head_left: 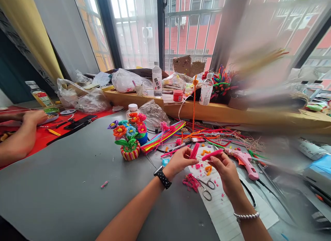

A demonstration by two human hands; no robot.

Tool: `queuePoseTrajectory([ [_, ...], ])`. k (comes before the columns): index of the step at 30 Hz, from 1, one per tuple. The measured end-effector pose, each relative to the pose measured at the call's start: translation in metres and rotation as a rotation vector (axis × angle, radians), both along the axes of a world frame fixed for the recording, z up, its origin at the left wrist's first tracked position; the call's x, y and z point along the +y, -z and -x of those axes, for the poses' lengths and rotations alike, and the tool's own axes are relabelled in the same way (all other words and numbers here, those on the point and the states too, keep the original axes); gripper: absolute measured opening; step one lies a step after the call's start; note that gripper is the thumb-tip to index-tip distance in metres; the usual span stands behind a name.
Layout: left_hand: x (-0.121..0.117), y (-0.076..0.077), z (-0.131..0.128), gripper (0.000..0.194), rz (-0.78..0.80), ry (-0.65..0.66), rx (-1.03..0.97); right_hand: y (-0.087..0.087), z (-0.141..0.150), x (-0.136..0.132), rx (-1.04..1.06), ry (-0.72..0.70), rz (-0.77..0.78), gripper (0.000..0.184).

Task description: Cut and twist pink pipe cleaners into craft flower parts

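Note:
My left hand (179, 162), with a dark watch on its wrist, pinches a short pink pipe cleaner piece (194, 151) that stands upright. Between the fingertips of my right hand (224, 168) is another pink pipe cleaner piece (212, 154), lying nearly level. The two pieces are close but apart. Below my hands, small scissors (207, 190) rest beside a heap of pink fuzzy clippings (190, 182) at the edge of a lined paper sheet (232, 213). Orange bits (208, 170) lie on the paper between my hands.
A pink glue gun (244, 161) lies right of my hand. Left stands a pot of pipe cleaner flowers (130, 154), near a bundle of coloured pipe cleaners (162, 137). Bottles (157, 80) line the sill. Another person's hand (34, 117) is at far left. The right side is blurred.

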State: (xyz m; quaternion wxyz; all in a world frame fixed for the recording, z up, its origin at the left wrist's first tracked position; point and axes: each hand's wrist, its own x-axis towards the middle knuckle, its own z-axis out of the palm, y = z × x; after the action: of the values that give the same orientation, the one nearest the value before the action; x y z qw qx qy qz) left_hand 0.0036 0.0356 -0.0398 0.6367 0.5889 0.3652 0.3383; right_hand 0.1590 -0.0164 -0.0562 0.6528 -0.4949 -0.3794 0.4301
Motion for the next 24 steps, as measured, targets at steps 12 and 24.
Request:
queuePoseTrajectory([
  [12, -0.0053, -0.0088, 0.0018, 0.031, 0.125, -0.029, -0.106, -0.0024, 0.0039, -0.0014, 0.023, -0.033, -0.027, 0.027],
  [24, -0.001, -0.0018, 0.0021, 0.046, 0.102, 0.062, -0.141, -0.0027, 0.0052, -0.0017, 0.01, -0.052, 0.01, 0.029],
])
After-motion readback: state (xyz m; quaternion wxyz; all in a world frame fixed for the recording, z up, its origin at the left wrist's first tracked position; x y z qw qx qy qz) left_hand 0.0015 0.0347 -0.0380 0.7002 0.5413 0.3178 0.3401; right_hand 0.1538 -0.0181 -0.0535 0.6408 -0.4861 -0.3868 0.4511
